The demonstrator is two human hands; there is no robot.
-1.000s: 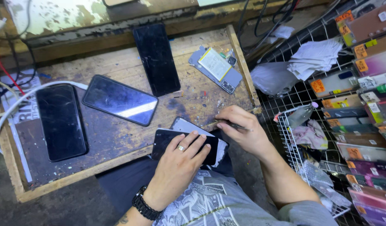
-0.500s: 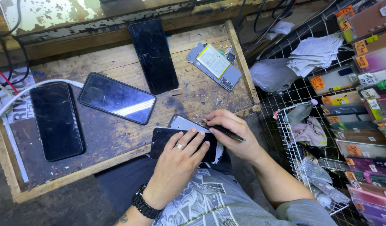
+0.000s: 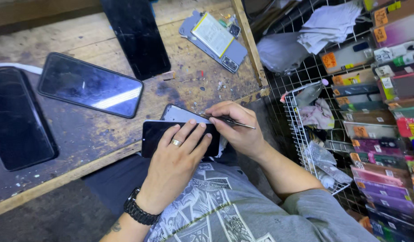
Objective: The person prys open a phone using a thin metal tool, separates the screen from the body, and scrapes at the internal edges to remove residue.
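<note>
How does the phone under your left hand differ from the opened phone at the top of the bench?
The held phone shows a dark glass face; the opened phone shows its grey insides and a pale battery. The left hand presses the held phone at the bench's near edge while the right hand holds a thin tool beside it; the opened phone lies untouched near the far corner. Both lie flat.

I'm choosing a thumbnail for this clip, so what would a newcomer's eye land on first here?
First, the two hands at the bench's front edge: the left hand presses flat on a black phone screen, while the right hand works a thin metal tool at its edge. Next, the dark phones spread across the worn wooden bench, and the opened phone back at the far right corner.
</note>
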